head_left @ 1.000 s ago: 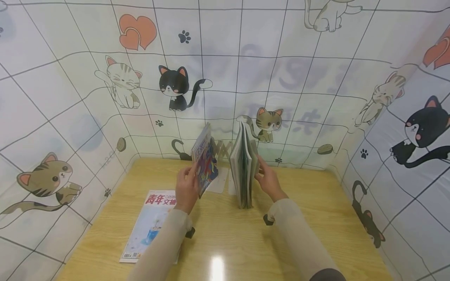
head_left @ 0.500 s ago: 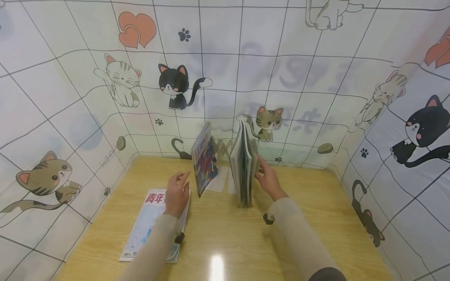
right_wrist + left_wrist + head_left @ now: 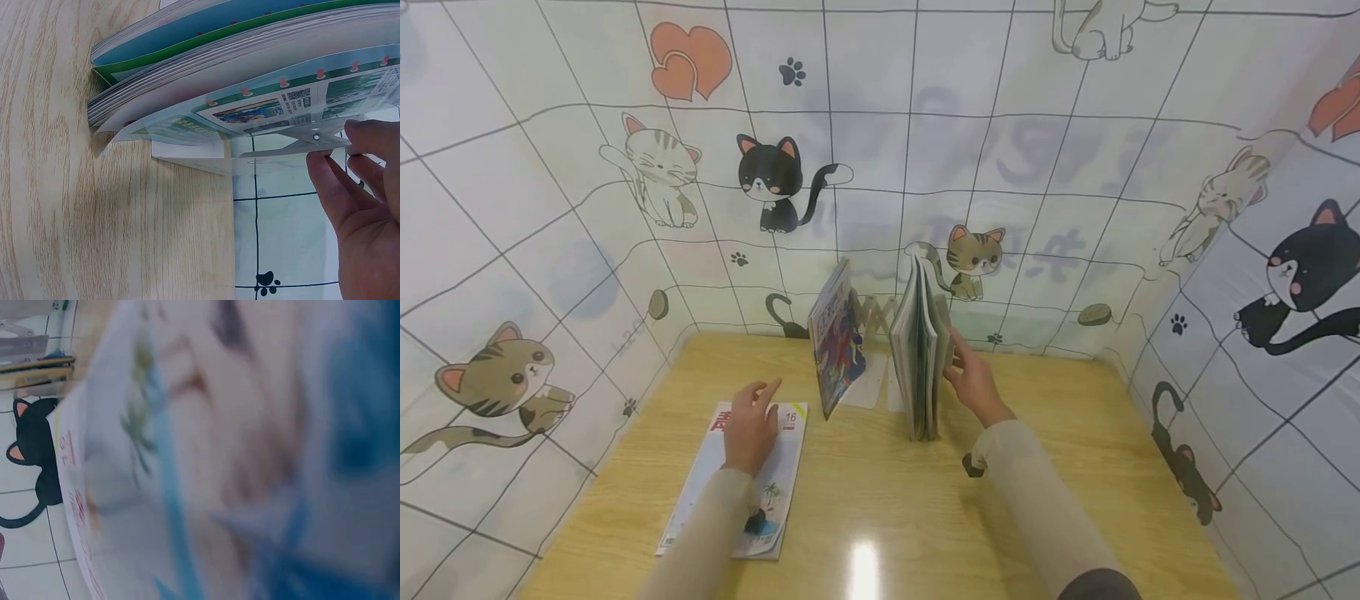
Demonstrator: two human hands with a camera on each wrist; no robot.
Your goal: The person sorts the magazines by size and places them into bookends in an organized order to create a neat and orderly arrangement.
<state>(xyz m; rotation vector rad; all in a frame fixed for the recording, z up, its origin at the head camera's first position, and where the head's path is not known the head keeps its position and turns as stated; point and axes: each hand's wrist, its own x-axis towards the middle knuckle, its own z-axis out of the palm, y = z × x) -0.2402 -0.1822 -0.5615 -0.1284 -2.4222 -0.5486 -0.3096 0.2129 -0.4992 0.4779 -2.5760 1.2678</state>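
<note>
My left hand [image 3: 751, 427] is over a magazine [image 3: 782, 475] lying flat on the table, its fingers loosely spread; whether it touches the cover cannot be told. The left wrist view is filled by the blurred magazine cover [image 3: 144, 487]. My right hand [image 3: 976, 385] pinches the edge of a bookend's right end plate [image 3: 294, 150] between thumb and fingers. Several magazines [image 3: 913, 358] stand upright against that plate's inner side. A colourful magazine [image 3: 838, 358] stands at the bookend's left side, apart from both hands. Between the two sides, the bookend's zigzag links [image 3: 876, 315] show.
The wooden table [image 3: 865, 492] meets a wall covering printed with cats and grid lines [image 3: 865, 167] at the back and sides. The bookend's white base plates [image 3: 867, 385] lie on the table near the back wall.
My left hand has let go of the colourful magazine and moved left and toward me, over the flat magazine. The right hand stays at the bookend's plate.
</note>
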